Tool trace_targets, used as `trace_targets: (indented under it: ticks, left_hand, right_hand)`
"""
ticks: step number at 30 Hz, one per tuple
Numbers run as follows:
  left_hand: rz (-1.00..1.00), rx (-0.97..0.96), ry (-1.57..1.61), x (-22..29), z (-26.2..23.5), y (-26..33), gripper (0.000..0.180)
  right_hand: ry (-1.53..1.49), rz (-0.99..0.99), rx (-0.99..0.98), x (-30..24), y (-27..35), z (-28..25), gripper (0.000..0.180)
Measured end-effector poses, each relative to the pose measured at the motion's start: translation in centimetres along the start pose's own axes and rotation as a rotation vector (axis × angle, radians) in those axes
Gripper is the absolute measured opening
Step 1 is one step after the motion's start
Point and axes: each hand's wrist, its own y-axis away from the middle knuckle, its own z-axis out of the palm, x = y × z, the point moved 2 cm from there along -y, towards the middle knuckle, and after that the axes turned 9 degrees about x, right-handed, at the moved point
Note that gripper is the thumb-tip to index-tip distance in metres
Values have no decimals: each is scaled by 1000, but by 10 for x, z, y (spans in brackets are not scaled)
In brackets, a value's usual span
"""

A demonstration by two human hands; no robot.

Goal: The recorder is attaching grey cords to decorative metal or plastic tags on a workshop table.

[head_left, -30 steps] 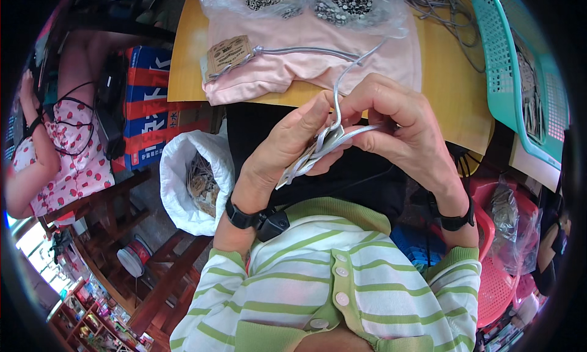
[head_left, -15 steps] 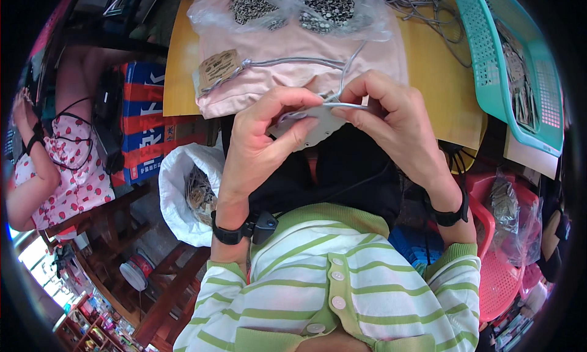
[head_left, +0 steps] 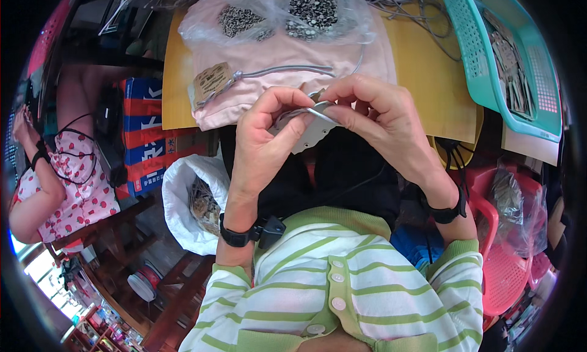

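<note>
Above my lap, both hands meet at a flat pale-grey piece (head_left: 313, 138) with small round studs or holes along its edge. My left hand (head_left: 272, 129) is closed, pinching this piece between thumb and fingers. Close against it, my right hand (head_left: 382, 116) pinches a light-grey cord (head_left: 322, 114) that crosses the top of the piece. The fingers hide how cord and piece join. Beyond my hands, a brown card tag (head_left: 211, 83) with a thicker grey cord (head_left: 284, 70) lies on a pink cloth (head_left: 263, 55).
Clear plastic bags of small metal fasteners (head_left: 312, 12) lie at the table's far side. A turquoise basket (head_left: 489, 86) holding flat tags stands at right, beside loose grey cords (head_left: 422, 9). A white sack (head_left: 177, 199) and a blue-red box (head_left: 143, 144) are at left, near another person (head_left: 67, 187).
My right hand has moved left, closer to my left hand. The cord between the fingers now slants down to the right. The whole view has shifted slightly.
</note>
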Motion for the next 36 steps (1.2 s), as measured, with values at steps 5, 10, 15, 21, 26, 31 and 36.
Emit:
trace_targets:
  ticks: [5, 10, 15, 21, 26, 31, 36]
  left_hand:
    - [-101, -76, 118, 6, 5, -1, 20]
    - [-48, -20, 2, 11, 9, -5, 18]
    - [-69, 1, 43, 9, 9, -1, 16]
    - [-135, 82, 113, 6, -4, -3, 15]
    - [-98, 186, 143, -1, -29, -1, 12]
    - [-117, 215, 233, -6, -36, 1, 12]
    - [-59, 219, 257, -7, -32, 2, 12]
  right_hand:
    - [105, -89, -4, -6, -4, -4, 10]
    - [94, -22, 18, -6, 0, -2, 10]
    - [58, 25, 65, -2, -1, 2, 11]
    - [72, 164, -71, -19, -7, -14, 14]
    - [346, -159, -39, -26, -7, -52, 9]
    - [674, -279, 121, -43, -12, -70, 9]
    - [351, -254, 383, -31, -13, -78, 9]
